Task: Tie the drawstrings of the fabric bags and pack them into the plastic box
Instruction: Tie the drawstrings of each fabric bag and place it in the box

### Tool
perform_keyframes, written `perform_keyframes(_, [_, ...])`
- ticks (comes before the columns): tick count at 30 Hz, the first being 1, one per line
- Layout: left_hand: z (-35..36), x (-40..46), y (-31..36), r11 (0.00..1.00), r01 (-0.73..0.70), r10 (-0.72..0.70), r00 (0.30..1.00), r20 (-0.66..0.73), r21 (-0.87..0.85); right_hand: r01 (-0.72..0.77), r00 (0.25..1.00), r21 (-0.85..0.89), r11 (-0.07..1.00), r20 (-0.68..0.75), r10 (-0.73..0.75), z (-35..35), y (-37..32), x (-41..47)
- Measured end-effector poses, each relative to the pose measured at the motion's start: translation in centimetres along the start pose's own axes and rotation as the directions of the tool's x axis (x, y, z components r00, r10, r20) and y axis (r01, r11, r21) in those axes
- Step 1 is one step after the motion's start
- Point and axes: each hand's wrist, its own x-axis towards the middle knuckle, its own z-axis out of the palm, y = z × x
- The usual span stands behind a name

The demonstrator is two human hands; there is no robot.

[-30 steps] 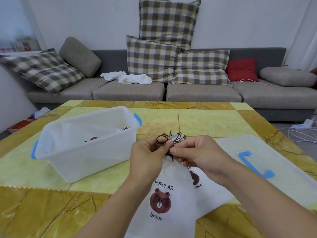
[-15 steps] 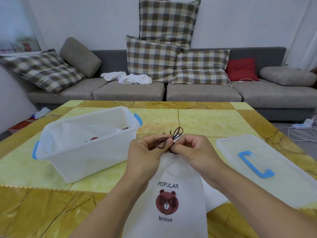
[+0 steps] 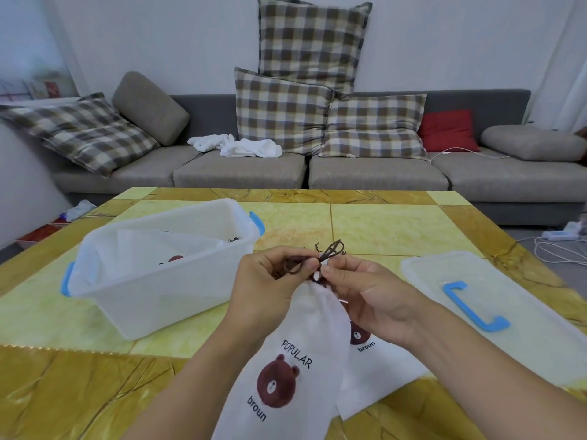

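Both the left hand and the right hand pinch the dark drawstring at the gathered neck of a white fabric bag, held just right of the plastic box. A second bag lies flat on the table beneath the right hand.

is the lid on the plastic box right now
No, the lid with its blue handle lies flat on the table to the right of the hands, while the plastic box stands open on the left.

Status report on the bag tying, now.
Both hands, left hand and right hand, pinching brown drawstrings. Bear bag gathered, not boxed. Plastic box open, unobstructed.
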Motion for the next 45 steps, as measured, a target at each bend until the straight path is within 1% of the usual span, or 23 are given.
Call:
perform_keyframes(2, [-0.3,0.1,0.0,0.999,0.024,-0.024,1.0,0.002,-0.029,-0.021,1.0,0.07,0.997,0.024,0.019,-0.2,-0.2,0.1])
perform_keyframes(3, [-0.4,0.1,0.0,0.999,0.034,-0.034,0.999,0.005,-0.042,-0.02,1.0,0.068,0.997,0.024,0.018,-0.4,-0.3,0.1])
perform_keyframes(7, [-0.9,0.2,0.1,0.997,0.055,-0.052,0.997,0.052,-0.058,0.031,0.999,-0.136,0.99,-0.02,-0.034,-1.2,-0.5,0.4])
perform_keyframes(11, [-0.9,0.0,0.3,0.997,0.072,-0.068,0.994,0.089,-0.04,0.073,0.997,-0.149,0.986,0.014,-0.072,-1.6,-0.3,0.4])
perform_keyframes(15, [-0.9,-0.1,0.3,0.997,0.071,-0.069,0.993,0.095,-0.014,0.082,0.994,-0.298,0.951,0.087,-0.058,-1.5,-0.2,0.4])
perform_keyframes(18, [-1.0,-0.1,0.2,0.997,0.083,-0.084,0.993,0.078,0.008,0.064,0.997,-0.334,0.94,0.052,-0.05,-1.3,0.0,0.3])
perform_keyframes(21, [-1.2,0.0,0.1,0.996,0.087,-0.09,0.993,0.081,0.036,0.08,0.997,-0.387,0.919,0.025,-0.076,-1.7,-0.5,0.2])
perform_keyframes(24, [-1.3,0.0,-0.1,0.991,0.098,-0.11,0.985,0.13,0.092,0.079,0.996,-0.43,0.899,0.005,-0.085,-2.1,-0.9,0.1])
perform_keyframes(26, [-1.2,-0.1,-0.1,0.986,0.137,-0.154,0.97,0.187,0.099,0.071,0.996,-0.459,0.886,-0.012,-0.087,-2.2,-0.8,0.1])
perform_keyframes(28, [-1.2,-0.1,-0.2,0.983,0.16,-0.176,0.961,0.212,0.093,0.086,0.995,-0.453,0.887,-0.013,-0.103,-2.2,-0.7,0.1])
perform_keyframes(32, [-0.9,-0.1,-0.3,0.982,0.18,-0.188,0.968,0.166,0.062,0.152,0.988,-0.464,0.872,0.044,-0.149,-2.3,-0.6,0.2])
perform_keyframes(35, [-0.9,-0.1,-0.5,0.98,0.195,-0.199,0.973,0.116,0.041,0.172,0.981,-0.491,0.854,0.002,-0.196,-2.1,-0.6,0.3])
perform_keyframes(38, [-0.9,0.0,-0.6,0.978,0.204,-0.206,0.975,0.078,0.032,0.212,0.968,-0.445,0.87,-0.028,-0.25,-1.9,-0.8,0.1])
perform_keyframes(41, [-0.8,0.0,-0.8,0.977,0.21,-0.212,0.975,0.065,0.038,0.266,0.952,-0.443,0.856,-0.02,-0.306,-1.6,-1.0,-0.1])
perform_keyframes(43, [-0.8,0.1,-0.8,0.975,0.222,-0.222,0.973,0.069,0.012,0.301,0.941,-0.486,0.821,0.014,-0.337,-1.2,-1.0,-0.2])
perform_keyframes(45, [-0.8,0.1,-0.7,0.968,0.248,-0.244,0.967,0.071,-0.046,0.348,0.923,-0.556,0.755,0.059,-0.381,-0.9,-0.8,-0.3])
